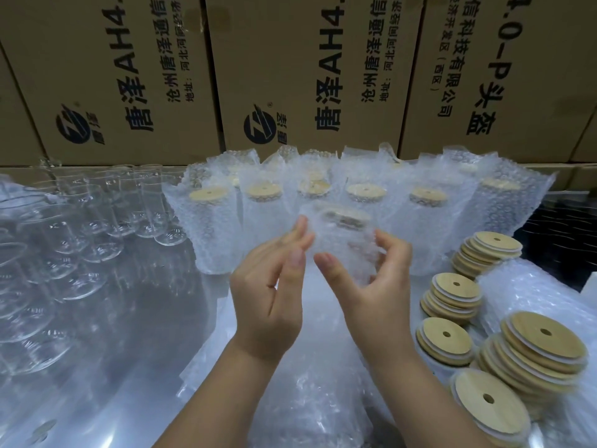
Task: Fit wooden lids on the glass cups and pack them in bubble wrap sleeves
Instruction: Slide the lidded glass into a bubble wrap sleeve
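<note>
Cardboard boxes (290, 76) with printed writing stood closed in a wall along the back of the desk (145, 334); what they held could not be told. In front of them stood a row of bubble-wrap sleeves (223, 234), each upright with a glass cup inside and a wooden lid (207, 194) with a centre hole showing at the open top. Just before the middle of the row, the held sleeve (342, 240) was raised off the desk and blurred. A lidded cup showed dimly inside it, its lid near the sleeve's top. The right hand (371, 286) gripped it, thumb in front and fingers curled round the right side. The left hand (268, 286) lay against its left side with fingers straight, clasping nothing.

Bare cups (97, 227) crowded the left of the desk, standing close together without lids. A heap of bubble wrap (323, 367) lay under both forearms and ran to the right. Stacks of loose lids (542, 347) rested there, some leaning, near the right hand but apart from it. The sleeves hid the boxes' lower edges in the middle.
</note>
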